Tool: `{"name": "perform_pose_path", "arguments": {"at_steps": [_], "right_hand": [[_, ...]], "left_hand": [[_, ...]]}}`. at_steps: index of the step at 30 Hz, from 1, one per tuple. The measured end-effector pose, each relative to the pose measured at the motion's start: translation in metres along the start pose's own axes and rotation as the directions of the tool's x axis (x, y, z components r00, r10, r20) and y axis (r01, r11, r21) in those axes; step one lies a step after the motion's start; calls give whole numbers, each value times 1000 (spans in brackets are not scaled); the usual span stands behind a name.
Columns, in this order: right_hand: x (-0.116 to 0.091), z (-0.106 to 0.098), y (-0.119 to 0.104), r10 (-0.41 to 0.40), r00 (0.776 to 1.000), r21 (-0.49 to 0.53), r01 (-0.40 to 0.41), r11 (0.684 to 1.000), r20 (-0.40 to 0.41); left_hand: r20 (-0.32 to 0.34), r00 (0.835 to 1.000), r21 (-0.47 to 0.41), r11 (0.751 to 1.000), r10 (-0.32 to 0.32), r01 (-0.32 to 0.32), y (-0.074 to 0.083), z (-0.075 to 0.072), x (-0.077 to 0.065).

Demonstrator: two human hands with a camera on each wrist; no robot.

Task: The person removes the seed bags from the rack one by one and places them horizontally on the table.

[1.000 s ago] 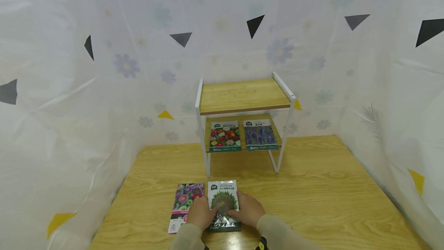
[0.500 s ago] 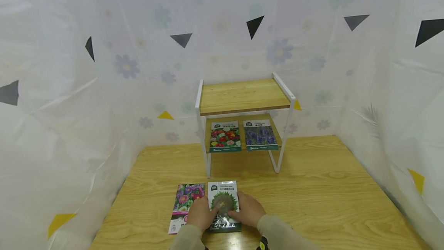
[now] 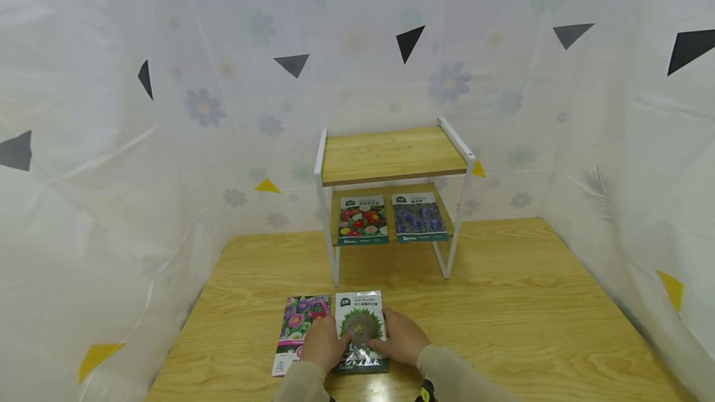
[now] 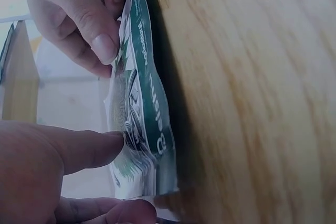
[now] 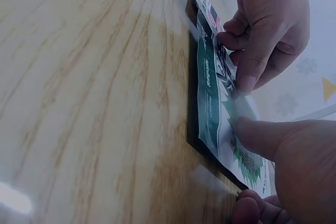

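Note:
A seed packet (image 3: 359,301) with a white top, a round sunflower-like head and a green lower band lies between both hands on the wooden table. My left hand (image 3: 323,341) grips its left edge, thumb on the front and fingers at the side. On the opposite edge, my right hand (image 3: 403,337) holds it the same way. Both wrist views show the packet's (image 4: 149,82) green band, with a dark shadow along its underside. Left of it lies another seed packet (image 3: 296,326) with pink and purple flowers, partly covered by my left hand.
Behind the hands stands a two-tier wooden shelf (image 3: 393,154) with a white frame. Its lower tier carries a red-flower seed packet (image 3: 363,219) and a purple-flower seed packet (image 3: 419,216). White patterned sheeting (image 3: 357,92) encloses the table (image 3: 503,303) at the back and sides.

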State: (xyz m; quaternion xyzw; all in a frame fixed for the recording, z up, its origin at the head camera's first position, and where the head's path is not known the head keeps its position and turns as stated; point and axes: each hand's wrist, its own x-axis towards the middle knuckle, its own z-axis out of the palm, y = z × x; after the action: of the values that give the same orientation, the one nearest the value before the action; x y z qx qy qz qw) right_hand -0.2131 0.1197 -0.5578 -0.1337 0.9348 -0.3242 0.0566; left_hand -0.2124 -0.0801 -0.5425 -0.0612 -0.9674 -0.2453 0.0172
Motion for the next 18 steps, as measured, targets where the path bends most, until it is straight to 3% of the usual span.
{"name": "perform_pose_path", "arguments": {"at_steps": [11, 18], "right_hand": [[-6, -17, 2, -31, 998, 55, 29, 998, 46], [-6, -38, 2, -53, 998, 121, 50, 991, 18]], "left_hand": [[-70, 995, -7, 997, 77, -78, 4, -13, 4], [-90, 992, -21, 995, 92, -95, 14, -32, 11]]}}
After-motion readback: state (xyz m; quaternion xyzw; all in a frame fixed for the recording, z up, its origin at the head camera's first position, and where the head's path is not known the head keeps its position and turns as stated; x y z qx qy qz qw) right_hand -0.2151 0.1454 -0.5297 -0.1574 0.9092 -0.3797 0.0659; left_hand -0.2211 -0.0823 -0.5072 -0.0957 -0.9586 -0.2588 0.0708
